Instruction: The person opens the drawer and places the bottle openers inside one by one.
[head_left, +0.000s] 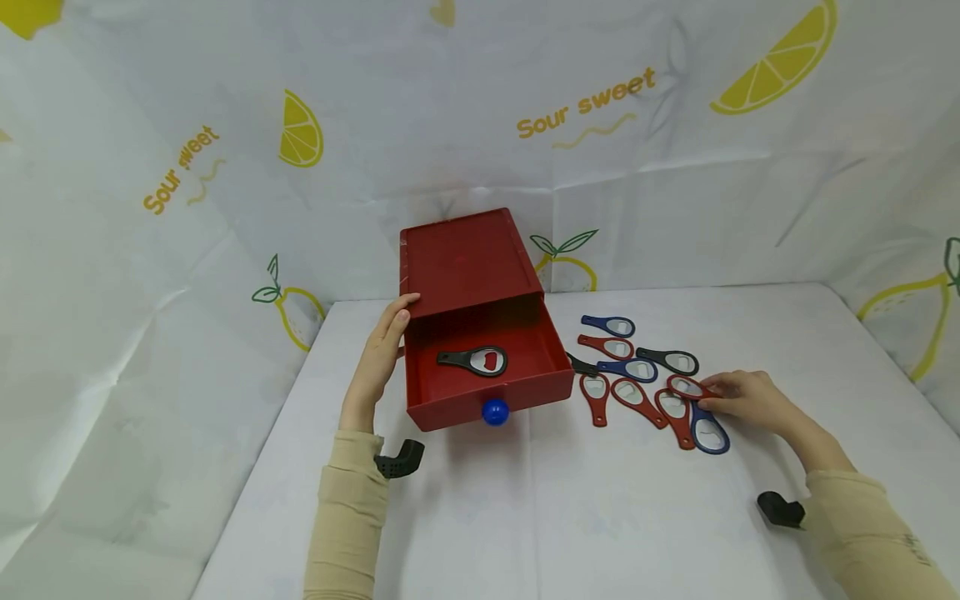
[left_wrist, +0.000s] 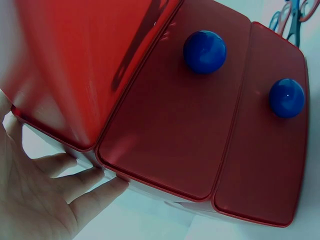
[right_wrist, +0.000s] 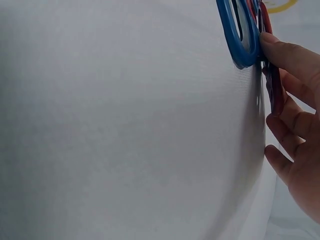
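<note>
A red drawer cabinet (head_left: 465,262) stands on the table with its top drawer (head_left: 491,400) pulled out. Inside that drawer lies a black bottle opener (head_left: 450,358). My left hand (head_left: 378,350) rests against the cabinet's left side, its fingers extended along the edge in the left wrist view. At the right, my right hand (head_left: 753,400) pinches a red bottle opener (head_left: 673,381) between thumb and fingers. Just under it lie a blue bottle opener (head_left: 697,416) and another red bottle opener (head_left: 682,429). The right wrist view shows the pinched opener edge-on.
Several more red, blue and black bottle openers (head_left: 637,397) lie spread to the right of the cabinet. Two lower drawers with blue knobs (left_wrist: 205,52) are closed. A white cloth with lemon prints (head_left: 420,150) hangs behind the white table (head_left: 600,517).
</note>
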